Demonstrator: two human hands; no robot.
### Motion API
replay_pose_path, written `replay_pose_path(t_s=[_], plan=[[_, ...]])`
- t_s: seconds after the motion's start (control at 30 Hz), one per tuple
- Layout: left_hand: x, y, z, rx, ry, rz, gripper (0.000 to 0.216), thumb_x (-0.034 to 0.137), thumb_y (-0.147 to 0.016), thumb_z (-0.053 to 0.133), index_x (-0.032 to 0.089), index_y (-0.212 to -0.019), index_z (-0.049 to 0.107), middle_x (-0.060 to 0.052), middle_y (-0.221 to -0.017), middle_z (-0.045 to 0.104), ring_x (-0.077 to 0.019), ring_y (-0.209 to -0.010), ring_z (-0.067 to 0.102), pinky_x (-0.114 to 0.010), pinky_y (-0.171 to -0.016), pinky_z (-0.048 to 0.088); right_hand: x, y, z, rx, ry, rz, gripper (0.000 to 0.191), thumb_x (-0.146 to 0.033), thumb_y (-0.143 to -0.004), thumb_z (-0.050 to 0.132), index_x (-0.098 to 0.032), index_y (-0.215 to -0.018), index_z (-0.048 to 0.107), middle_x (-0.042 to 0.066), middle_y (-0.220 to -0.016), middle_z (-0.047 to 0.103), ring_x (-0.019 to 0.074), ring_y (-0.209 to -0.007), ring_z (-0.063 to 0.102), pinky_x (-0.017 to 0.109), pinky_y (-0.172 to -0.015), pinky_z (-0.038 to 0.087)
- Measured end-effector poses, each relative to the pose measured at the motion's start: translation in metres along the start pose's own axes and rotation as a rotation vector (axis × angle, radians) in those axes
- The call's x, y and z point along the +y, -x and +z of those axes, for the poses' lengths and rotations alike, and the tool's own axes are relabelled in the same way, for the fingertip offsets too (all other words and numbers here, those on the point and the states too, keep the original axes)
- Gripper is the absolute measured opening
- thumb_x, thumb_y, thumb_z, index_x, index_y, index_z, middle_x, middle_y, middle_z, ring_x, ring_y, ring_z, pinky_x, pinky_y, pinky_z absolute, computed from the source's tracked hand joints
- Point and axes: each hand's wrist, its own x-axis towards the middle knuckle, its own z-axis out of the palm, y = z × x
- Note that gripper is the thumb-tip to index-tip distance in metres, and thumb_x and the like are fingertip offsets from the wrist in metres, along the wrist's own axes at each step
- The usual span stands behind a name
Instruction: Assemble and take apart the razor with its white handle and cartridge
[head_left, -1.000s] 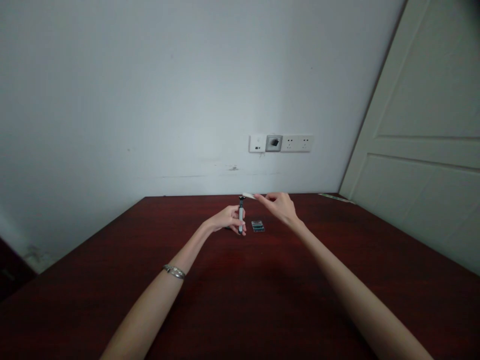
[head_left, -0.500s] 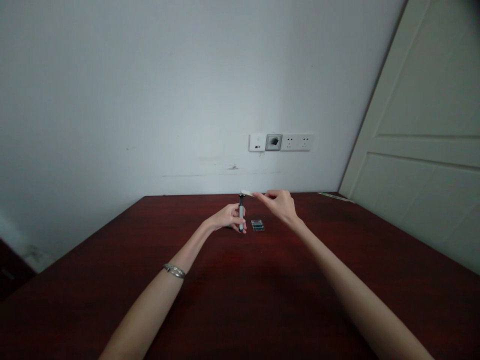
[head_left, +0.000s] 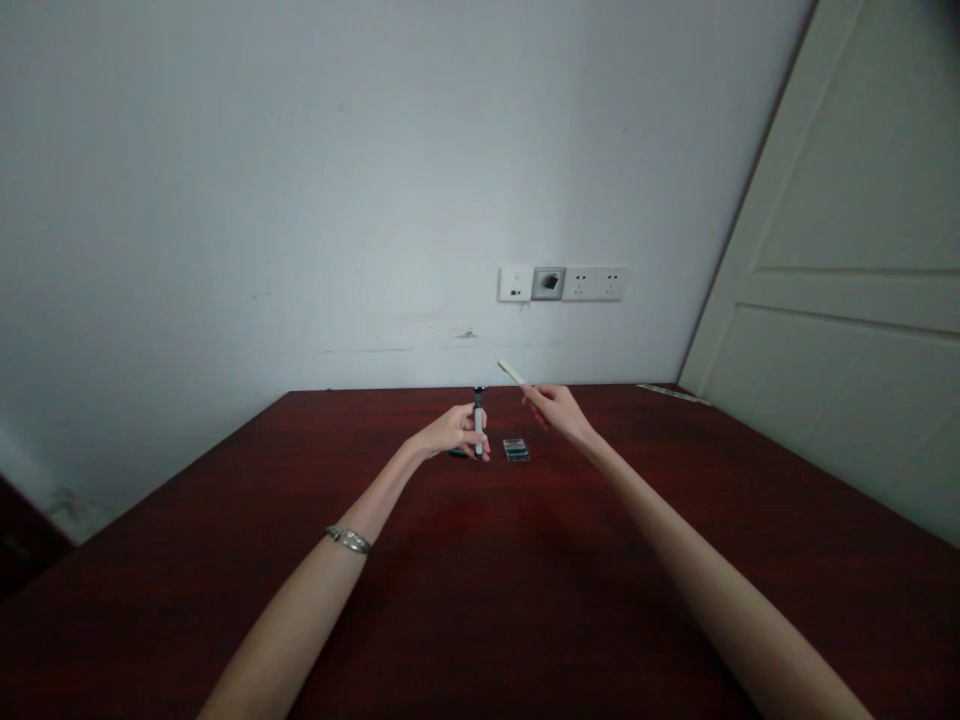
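- Two slim tools are held above the table [head_left: 465,600], one per hand, apart from each other.
- The grey-handled razor [head_left: 478,420] is pinched upright by the fingers of the left hand [head_left: 448,432], presumably so that its dark head is exposed.
- The thin white stick [head_left: 511,373] is pinched near its lower end by the right hand's [head_left: 559,408] fingers, its tip raised toward the razor's side, seemingly for reach.
- The small clear case [head_left: 516,450] is laid flat just right of the razor, perhaps for easy access.
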Motion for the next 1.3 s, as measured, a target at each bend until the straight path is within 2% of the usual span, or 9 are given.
replay_pose_path(t_s=[0.1,0.17,0.33,0.53,0.7,0.9,1.17,1.3], plan=[[-0.004,-0.002,-0.001,0.047,0.007,-0.015,0.029,0.022,-0.073,0.064,0.016,-0.084,0.038,-0.006,-0.067,0.065,-0.0183,-0.06,0.066,-0.025,-0.053,0.051,-0.017,0.01,0.017,-0.133,-0.341,0.146,0.025,-0.043,-0.077,0.052,-0.018,-0.08,0.052,-0.007,-0.053,0.04,0.0041,-0.035,0.029,0.017,-0.033,0.019],[-0.007,-0.003,-0.001,0.073,0.011,-0.019,0.029,0.022,-0.073,0.064,0.016,-0.084,0.037,-0.006,-0.067,0.065,-0.0186,-0.06,0.066,-0.026,-0.052,0.051,-0.028,0.018,0.026,-0.195,-0.479,0.207,0.02,-0.038,-0.077,0.053,-0.019,-0.083,0.05,-0.008,-0.052,0.04,0.0024,-0.032,0.025,0.015,-0.031,0.014],[-0.007,-0.003,0.001,0.075,0.002,0.001,0.032,0.025,-0.071,0.066,0.016,-0.086,0.039,-0.007,-0.071,0.065,-0.0195,-0.062,0.067,-0.025,-0.052,0.051,-0.034,0.035,0.045,-0.313,-0.595,0.236,0.022,-0.039,-0.076,0.054,-0.019,-0.082,0.047,-0.011,-0.045,0.037,0.0012,-0.03,0.019,0.013,-0.03,0.01],[0.001,-0.002,-0.004,0.157,0.025,0.063,0.034,0.025,-0.069,0.069,0.014,-0.09,0.043,-0.004,-0.071,0.063,-0.0155,-0.06,0.065,-0.024,-0.052,0.051,-0.017,0.053,0.07,-0.224,-0.63,0.265,0.031,-0.048,-0.074,0.055,-0.02,-0.075,0.043,-0.013,-0.043,0.03,0.0009,-0.03,0.018,0.012,-0.029,0.011],[-0.005,-0.002,-0.007,0.124,-0.004,0.01,0.03,0.024,-0.072,0.065,0.015,-0.084,0.039,-0.006,-0.068,0.064,-0.0185,-0.06,0.066,-0.023,-0.049,0.049,-0.03,0.048,0.064,-0.121,-0.733,0.143,0.03,-0.047,-0.072,0.058,-0.021,-0.078,0.044,-0.013,-0.043,0.029,0.0008,-0.03,0.017,0.013,-0.03,0.01],[-0.004,-0.001,-0.001,0.084,-0.024,-0.004,0.029,0.023,-0.072,0.064,0.014,-0.089,0.042,-0.007,-0.069,0.064,-0.0191,-0.062,0.066,-0.024,-0.051,0.049,-0.038,0.043,0.054,-0.177,-0.726,0.162,0.029,-0.045,-0.073,0.058,-0.021,-0.078,0.043,-0.013,-0.042,0.029,0.0009,-0.03,0.016,0.013,-0.03,0.009],[-0.009,-0.004,-0.006,0.108,-0.068,0.021,0.027,0.019,-0.069,0.065,0.013,-0.087,0.046,0.0,-0.065,0.06,-0.0106,-0.054,0.059,-0.02,-0.048,0.047,-0.021,0.064,0.083,-0.234,-0.757,0.247,0.037,-0.052,-0.07,0.059,-0.021,-0.073,0.039,-0.013,-0.042,0.029,0.0005,-0.03,0.015,0.012,-0.029,0.009],[-0.011,-0.005,-0.006,0.09,-0.048,0.02,0.027,0.019,-0.069,0.064,0.014,-0.088,0.045,0.0,-0.066,0.06,-0.0107,-0.055,0.059,-0.021,-0.049,0.048,-0.024,0.059,0.081,-0.211,-0.783,0.213,0.036,-0.051,-0.07,0.059,-0.021,-0.074,0.04,-0.013,-0.042,0.029,0.0005,-0.03,0.016,0.012,-0.029,0.008]])
